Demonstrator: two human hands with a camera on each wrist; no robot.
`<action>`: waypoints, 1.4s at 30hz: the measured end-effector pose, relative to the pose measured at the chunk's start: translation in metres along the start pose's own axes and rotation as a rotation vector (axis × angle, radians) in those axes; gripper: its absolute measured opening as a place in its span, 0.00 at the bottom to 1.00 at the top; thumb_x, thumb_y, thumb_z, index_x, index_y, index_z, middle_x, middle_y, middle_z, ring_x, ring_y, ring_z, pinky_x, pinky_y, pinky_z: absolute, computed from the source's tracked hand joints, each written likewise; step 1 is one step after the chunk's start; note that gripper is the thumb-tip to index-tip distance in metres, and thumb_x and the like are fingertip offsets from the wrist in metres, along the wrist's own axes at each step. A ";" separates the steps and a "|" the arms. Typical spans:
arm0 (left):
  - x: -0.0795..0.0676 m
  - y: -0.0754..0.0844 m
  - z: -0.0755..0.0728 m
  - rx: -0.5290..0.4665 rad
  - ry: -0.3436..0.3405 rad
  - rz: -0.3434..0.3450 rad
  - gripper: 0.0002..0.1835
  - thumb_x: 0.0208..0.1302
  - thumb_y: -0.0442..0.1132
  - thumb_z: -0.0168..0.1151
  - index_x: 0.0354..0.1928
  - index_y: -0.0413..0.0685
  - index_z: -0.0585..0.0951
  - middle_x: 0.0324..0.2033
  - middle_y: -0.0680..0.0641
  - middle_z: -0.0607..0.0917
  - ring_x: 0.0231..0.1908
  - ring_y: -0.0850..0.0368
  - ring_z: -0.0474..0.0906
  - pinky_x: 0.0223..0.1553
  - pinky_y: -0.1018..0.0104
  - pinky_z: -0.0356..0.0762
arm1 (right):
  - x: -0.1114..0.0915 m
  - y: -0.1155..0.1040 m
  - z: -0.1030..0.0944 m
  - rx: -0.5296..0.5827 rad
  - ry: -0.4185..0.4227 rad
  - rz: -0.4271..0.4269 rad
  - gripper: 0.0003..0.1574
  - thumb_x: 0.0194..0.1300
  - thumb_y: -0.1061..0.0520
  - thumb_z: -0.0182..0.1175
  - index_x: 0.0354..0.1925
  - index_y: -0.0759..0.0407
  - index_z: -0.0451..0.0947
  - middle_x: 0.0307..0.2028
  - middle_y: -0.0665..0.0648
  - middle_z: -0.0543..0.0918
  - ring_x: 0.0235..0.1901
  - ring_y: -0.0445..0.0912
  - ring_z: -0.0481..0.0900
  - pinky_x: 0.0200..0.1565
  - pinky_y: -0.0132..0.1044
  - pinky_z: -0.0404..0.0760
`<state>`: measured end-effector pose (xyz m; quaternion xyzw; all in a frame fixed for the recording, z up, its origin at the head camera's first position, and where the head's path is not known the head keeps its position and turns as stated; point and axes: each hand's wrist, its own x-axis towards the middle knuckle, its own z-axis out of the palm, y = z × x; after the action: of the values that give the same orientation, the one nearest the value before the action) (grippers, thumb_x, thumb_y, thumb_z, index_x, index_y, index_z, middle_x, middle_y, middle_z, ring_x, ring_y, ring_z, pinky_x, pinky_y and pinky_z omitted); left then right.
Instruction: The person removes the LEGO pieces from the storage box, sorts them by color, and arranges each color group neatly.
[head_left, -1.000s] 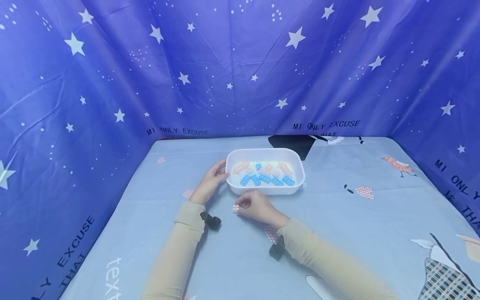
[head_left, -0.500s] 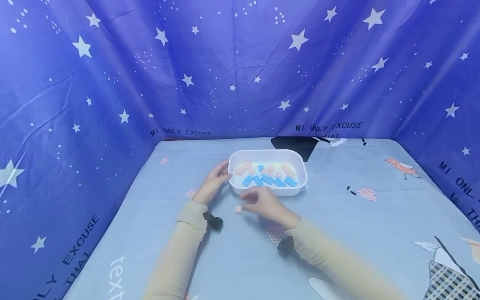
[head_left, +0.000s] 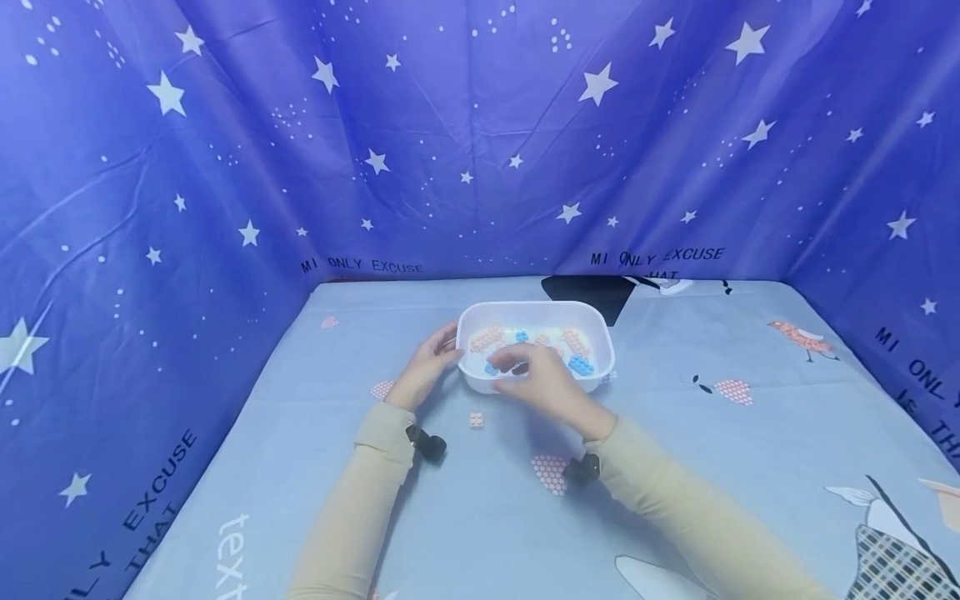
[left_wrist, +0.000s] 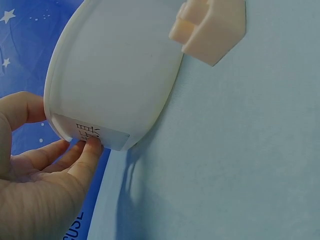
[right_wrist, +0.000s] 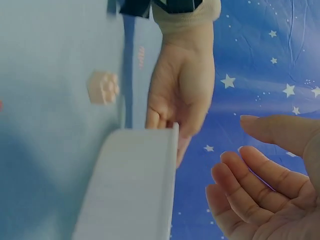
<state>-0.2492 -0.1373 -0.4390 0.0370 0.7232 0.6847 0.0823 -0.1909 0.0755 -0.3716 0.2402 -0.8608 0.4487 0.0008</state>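
Note:
A white plastic box [head_left: 536, 314] stands on the cloth and holds blue and pale pink toy building bricks. At its left end my left hand [head_left: 426, 367] grips the rim; in the left wrist view, fingertips touch the labelled outer wall [left_wrist: 115, 70]. My right hand [head_left: 547, 382] is over the box's near side, thumb apart from loosely bent fingers, with nothing between them. It hides some of the bricks inside. One small pink building brick [head_left: 476, 421] lies alone on the cloth before the box, studs up.
Pale blue printed cloth [head_left: 720, 467] covers the table. A blue star-patterned curtain [head_left: 465, 125] rises behind and along both sides. Several blue bricks [head_left: 581, 365] show at the box's right end. Each wrist carries a small black camera [head_left: 430, 446].
My right hand has let go of the pink building brick, leaving it on the cloth, and has moved away and up over the box. The left hand keeps its place.

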 end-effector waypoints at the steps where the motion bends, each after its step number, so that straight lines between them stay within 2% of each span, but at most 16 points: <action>1: 0.000 0.000 0.000 0.000 0.001 -0.002 0.32 0.68 0.31 0.54 0.73 0.48 0.60 0.71 0.44 0.65 0.70 0.46 0.62 0.73 0.53 0.59 | 0.002 -0.001 -0.002 -0.006 0.008 -0.005 0.19 0.55 0.62 0.69 0.47 0.63 0.83 0.44 0.60 0.87 0.45 0.52 0.83 0.51 0.49 0.83; 10: 0.001 -0.006 -0.001 0.019 -0.002 -0.015 0.32 0.68 0.32 0.54 0.73 0.49 0.61 0.72 0.46 0.63 0.70 0.47 0.62 0.73 0.51 0.57 | 0.020 -0.009 -0.022 0.007 0.025 -0.012 0.21 0.56 0.61 0.69 0.49 0.65 0.82 0.43 0.62 0.87 0.45 0.53 0.83 0.50 0.44 0.85; 18: 0.003 -0.003 0.002 0.008 0.004 -0.022 0.32 0.67 0.33 0.56 0.72 0.51 0.62 0.72 0.48 0.65 0.70 0.49 0.63 0.73 0.52 0.58 | 0.044 -0.008 -0.037 0.053 0.000 0.117 0.23 0.59 0.59 0.68 0.53 0.62 0.80 0.48 0.62 0.85 0.49 0.52 0.82 0.56 0.46 0.82; 23: 0.003 -0.002 0.003 0.031 0.016 -0.020 0.32 0.67 0.33 0.55 0.73 0.51 0.62 0.72 0.47 0.64 0.70 0.48 0.62 0.73 0.51 0.58 | 0.056 -0.003 -0.038 0.027 -0.007 0.150 0.24 0.59 0.57 0.68 0.54 0.61 0.80 0.50 0.61 0.84 0.51 0.51 0.81 0.56 0.44 0.82; 30: 0.003 -0.003 0.002 0.030 0.016 -0.010 0.32 0.68 0.32 0.55 0.73 0.51 0.61 0.72 0.46 0.63 0.70 0.47 0.62 0.73 0.50 0.58 | 0.072 0.005 -0.037 0.010 -0.024 0.231 0.24 0.60 0.55 0.67 0.55 0.56 0.79 0.53 0.60 0.82 0.54 0.53 0.80 0.56 0.47 0.81; 42: -0.001 -0.002 0.002 0.067 0.024 0.008 0.32 0.69 0.34 0.54 0.73 0.50 0.60 0.73 0.46 0.61 0.71 0.46 0.61 0.73 0.50 0.58 | 0.088 0.017 -0.029 0.043 -0.016 0.319 0.26 0.60 0.55 0.67 0.57 0.57 0.78 0.53 0.59 0.83 0.54 0.52 0.78 0.58 0.47 0.80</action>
<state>-0.2481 -0.1354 -0.4415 0.0347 0.7463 0.6610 0.0696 -0.2822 0.0698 -0.3482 0.1040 -0.8782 0.4594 -0.0827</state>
